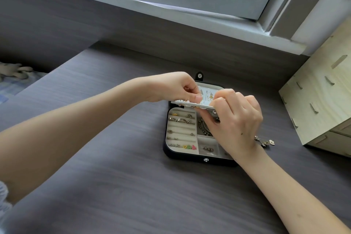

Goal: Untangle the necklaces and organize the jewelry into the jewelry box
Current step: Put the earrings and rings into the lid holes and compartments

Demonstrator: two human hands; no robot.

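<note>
The left arm (57,138) and the right arm (284,186) are bare. At the left one, low in the corner, a small piece of sleeve (3,197) shows: pale grey-blue, soft and ruffled (the fabric is too blurred to name). The right hand (235,119) has a small dark spot near the wrist, and the right arm has another, fainter one. The thumb of the left hand (171,87) has a short nail.

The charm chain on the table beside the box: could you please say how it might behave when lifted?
The chain lies in a loose crooked line, so it probably hangs floppy. Its small charms likely swing and could snag. It looks thin, so probably light and unlikely to roll.
</note>
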